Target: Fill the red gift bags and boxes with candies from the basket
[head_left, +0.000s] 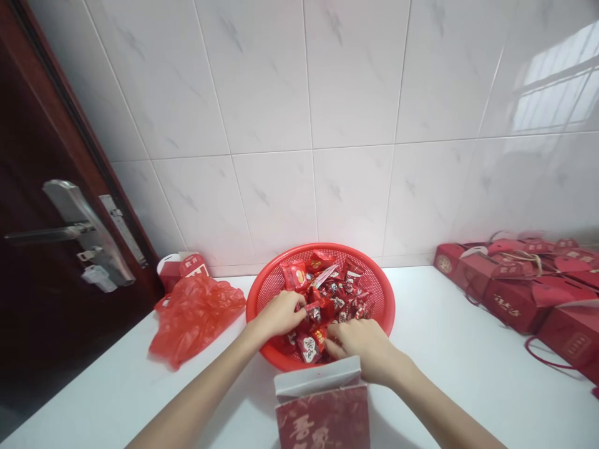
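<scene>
A round red plastic basket (388, 299) stands on the white table, holding many red-wrapped candies (337, 293). My left hand (283, 312) reaches over the basket's left side, its fingers bent at a small red packet among the candies. Over the front right of the basket is my right hand (358, 346), its fingers curled down on the candies; whatever lies under the fingertips is hidden. In front of the basket, close to me, stands a dark red paper box (322, 418) with its pale top flap up.
A crumpled red plastic bag (196, 318) lies at the left beside a small red box (182, 267). Several red gift boxes (510, 299) with cord handles line the right side. A tiled wall rises behind the table (421, 349); a dark door (42, 299) is at the left.
</scene>
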A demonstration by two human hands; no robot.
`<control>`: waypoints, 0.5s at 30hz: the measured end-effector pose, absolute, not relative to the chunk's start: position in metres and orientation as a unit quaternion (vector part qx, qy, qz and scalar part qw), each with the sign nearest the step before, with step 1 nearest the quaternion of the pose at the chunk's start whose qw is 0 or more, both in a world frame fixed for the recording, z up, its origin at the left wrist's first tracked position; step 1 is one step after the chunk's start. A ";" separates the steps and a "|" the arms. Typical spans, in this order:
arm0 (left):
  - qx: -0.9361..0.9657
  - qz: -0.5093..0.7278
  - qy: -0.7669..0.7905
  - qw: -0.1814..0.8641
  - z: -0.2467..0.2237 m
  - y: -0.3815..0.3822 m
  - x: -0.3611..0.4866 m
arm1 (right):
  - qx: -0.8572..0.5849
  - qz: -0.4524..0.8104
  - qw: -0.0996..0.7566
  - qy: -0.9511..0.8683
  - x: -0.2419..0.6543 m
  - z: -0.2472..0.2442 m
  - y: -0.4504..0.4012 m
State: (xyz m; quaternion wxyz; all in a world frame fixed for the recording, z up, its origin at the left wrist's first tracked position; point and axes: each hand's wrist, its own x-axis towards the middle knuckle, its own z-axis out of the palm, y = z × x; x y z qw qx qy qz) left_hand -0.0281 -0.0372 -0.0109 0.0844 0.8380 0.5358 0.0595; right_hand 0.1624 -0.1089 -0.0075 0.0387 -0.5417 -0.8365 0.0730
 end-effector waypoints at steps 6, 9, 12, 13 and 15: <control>0.824 0.066 0.557 0.084 -0.008 -0.041 -0.027 | -0.535 0.072 0.022 -0.842 0.161 -0.007 -0.116; 0.816 0.093 0.565 0.075 -0.009 -0.050 -0.026 | -0.526 0.049 0.017 -0.849 0.160 -0.011 -0.121; 0.810 0.121 0.570 0.065 -0.011 -0.058 -0.026 | -0.516 0.040 0.006 -0.855 0.158 -0.013 -0.127; 0.808 0.126 0.573 0.063 -0.011 -0.060 -0.026 | -0.514 0.042 0.003 -0.857 0.158 -0.012 -0.128; 0.802 0.132 0.579 0.067 -0.011 -0.063 -0.026 | -0.515 0.049 0.001 -0.856 0.157 -0.009 -0.130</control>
